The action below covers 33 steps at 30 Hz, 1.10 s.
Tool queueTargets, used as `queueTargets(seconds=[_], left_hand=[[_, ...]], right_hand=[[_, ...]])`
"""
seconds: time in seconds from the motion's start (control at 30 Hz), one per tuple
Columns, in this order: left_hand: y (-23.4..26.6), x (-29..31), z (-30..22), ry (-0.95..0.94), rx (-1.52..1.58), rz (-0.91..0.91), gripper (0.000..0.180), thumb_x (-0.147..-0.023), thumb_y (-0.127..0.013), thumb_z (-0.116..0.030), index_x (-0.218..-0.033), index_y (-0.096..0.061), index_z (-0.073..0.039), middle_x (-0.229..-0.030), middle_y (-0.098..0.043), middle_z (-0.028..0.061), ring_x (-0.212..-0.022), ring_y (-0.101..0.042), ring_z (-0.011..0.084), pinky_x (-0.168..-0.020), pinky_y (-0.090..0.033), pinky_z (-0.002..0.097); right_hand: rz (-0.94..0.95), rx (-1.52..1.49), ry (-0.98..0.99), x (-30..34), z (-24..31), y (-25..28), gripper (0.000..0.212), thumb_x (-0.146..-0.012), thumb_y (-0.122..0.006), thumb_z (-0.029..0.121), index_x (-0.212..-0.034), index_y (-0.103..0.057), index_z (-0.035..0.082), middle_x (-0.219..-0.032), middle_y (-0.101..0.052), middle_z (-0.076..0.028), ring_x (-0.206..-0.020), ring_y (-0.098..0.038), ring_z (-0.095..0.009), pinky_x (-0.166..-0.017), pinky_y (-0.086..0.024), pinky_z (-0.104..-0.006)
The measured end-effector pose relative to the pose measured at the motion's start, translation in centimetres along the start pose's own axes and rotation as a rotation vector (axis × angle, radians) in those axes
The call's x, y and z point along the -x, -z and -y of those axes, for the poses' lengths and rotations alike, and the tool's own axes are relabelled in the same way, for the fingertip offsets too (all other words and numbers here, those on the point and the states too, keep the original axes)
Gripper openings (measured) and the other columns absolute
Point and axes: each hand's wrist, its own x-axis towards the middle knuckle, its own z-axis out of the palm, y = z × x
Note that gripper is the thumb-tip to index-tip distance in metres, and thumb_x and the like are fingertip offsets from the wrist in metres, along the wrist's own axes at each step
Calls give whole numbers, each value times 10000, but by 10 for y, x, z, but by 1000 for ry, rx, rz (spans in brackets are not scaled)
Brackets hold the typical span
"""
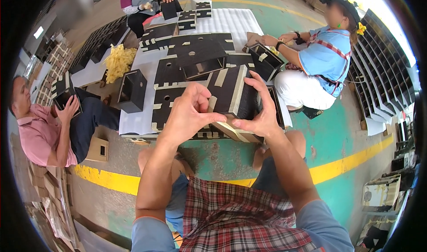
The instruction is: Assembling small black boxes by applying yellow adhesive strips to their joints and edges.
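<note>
Raised over the near edge of the table is a tilted black box (222, 93) with strips of cream masking tape (238, 94) along its edges. My right hand (262, 107) is closed on its right side, fingers over the far part and thumb at the near edge. My left hand (189, 110) is closed at the near left corner, with curled fingers and the thumb along the lower edge. A short piece of cream tape shows beside the left fingertips; whether they pinch it I cannot tell. Beneath my hands is another box with a pale tan side (235, 132).
Several black boxes and taped panels (169, 70) cover the white-sheeted table (235, 21). An open black box (132, 90) stands at its left edge near a heap of yellowish tape scraps (119, 63). Co-workers sit left (46, 138), far (141, 1) and right (322, 56), handling boxes.
</note>
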Motion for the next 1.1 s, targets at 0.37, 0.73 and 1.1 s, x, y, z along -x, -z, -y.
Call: queueTargets(seconds=[0.37,0.73,1.1], left_hand=[[2,4,-14,-114,-139,-71,519,-799,-887,-87,-1264,-657,-115,-883,-623,-50,-568,-329,30,-506,-294,231],[-1,1,-7,-153,-54,-20,382,-849,-808,9,-1132,-562,-65,-1204,-725,29,-596,-353,27,-531,-370,221],[7,-2,13,-231,117,-33,273,-908,-736,73,-1069,-565,-65,-1120,-724,39,-680,-496,-2,-583,-403,187]], right_hand=[[-56,-161,-75,0,-3,5,1075,-579,-990,412,-1465,-513,36,-1585,-407,-258,-1497,-387,-378,-1221,-297,-482],[-44,-134,-119,3,-4,5,1067,-623,-954,450,-1484,-489,25,-1584,-408,-224,-1480,-399,-352,-1233,-274,-468],[-21,-173,-98,3,-6,5,1065,-587,-979,418,-1468,-513,43,-1580,-414,-265,-1517,-356,-386,-1228,-285,-486]])
